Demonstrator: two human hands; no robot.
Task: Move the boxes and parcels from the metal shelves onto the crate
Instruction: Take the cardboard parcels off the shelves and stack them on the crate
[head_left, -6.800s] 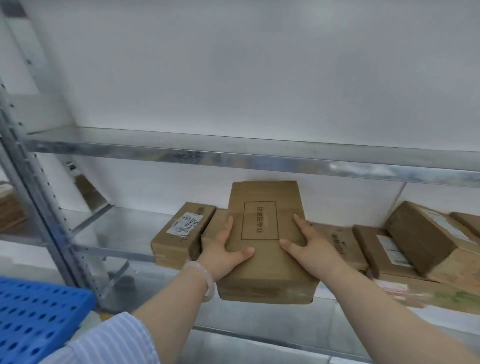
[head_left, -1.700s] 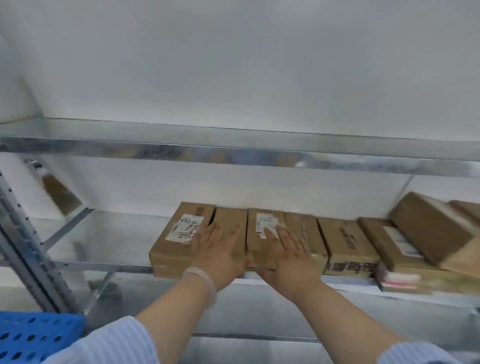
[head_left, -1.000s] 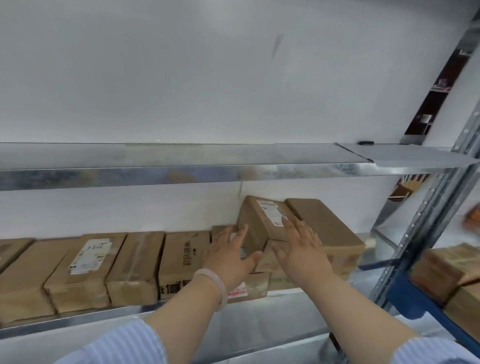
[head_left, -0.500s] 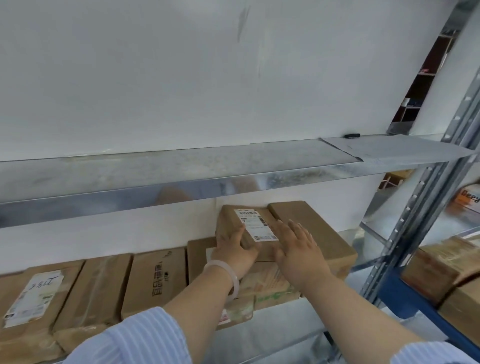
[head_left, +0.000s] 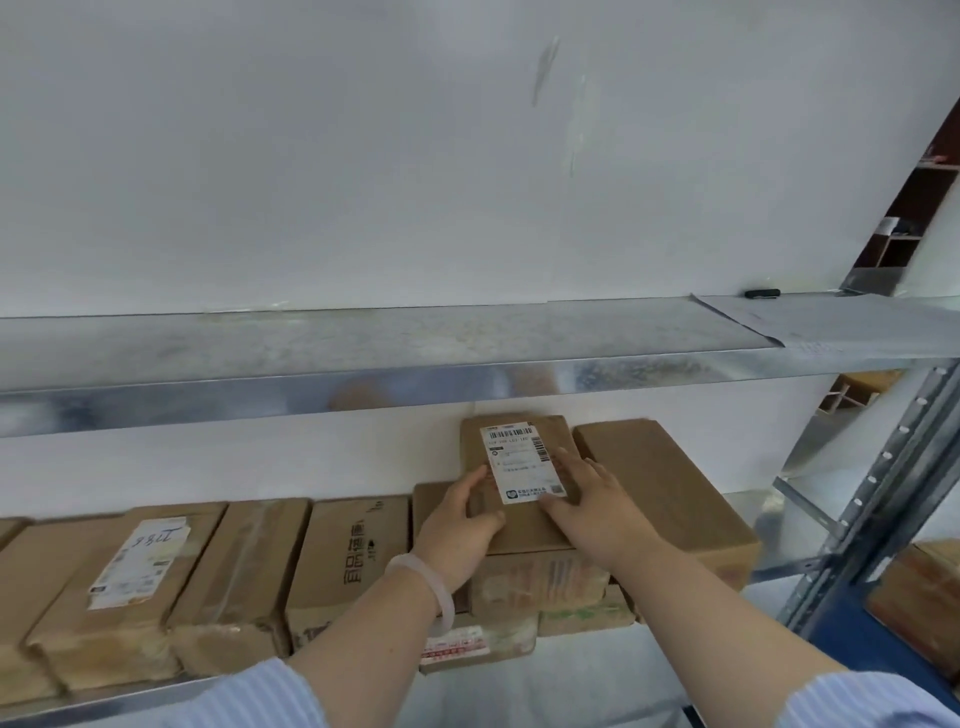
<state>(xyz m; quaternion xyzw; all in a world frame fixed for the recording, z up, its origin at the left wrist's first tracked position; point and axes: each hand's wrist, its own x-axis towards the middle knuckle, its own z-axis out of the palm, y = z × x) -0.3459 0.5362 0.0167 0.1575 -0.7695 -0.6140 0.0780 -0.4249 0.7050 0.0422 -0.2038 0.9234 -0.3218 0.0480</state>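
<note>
Labelled box (head_left: 519, 475): brown carton with a white barcode label on top; it lies on top of a stack near the right end of the lower shelf (head_left: 582, 683), back against the white wall
Left hand (head_left: 457, 525): holds the labelled box at its left edge, thumb across the top near the label's lower left corner, fingers curled at the side
Right hand (head_left: 592, 512): lies on the right part of the box's top, fingers fairly straight and spread over the label's right edge, thumb at the label's lower right corner; it closes round nothing
Stack beneath: a printed carton (head_left: 545, 577) directly under the labelled box, with flat parcels (head_left: 478, 642) below it reaching towards the shelf's front edge
Plain box (head_left: 665, 493): brown, tilted, just beside the labelled box on its right
Row to the left: a carton with dark characters (head_left: 348, 561), a taped carton (head_left: 244, 577) and a carton with a handwritten label (head_left: 124, 577), side by side along the same shelf
Upper shelf (head_left: 363, 338): bare metal along most of its length, with a paper sheet (head_left: 852, 322) at its right end
Wrist: pale bracelet (head_left: 439, 587) on the left arm
Sleeves: striped blue cloth (head_left: 260, 696) at the lower edge of the view
Upright (head_left: 883, 493): perforated metal post at the shelf's right end
</note>
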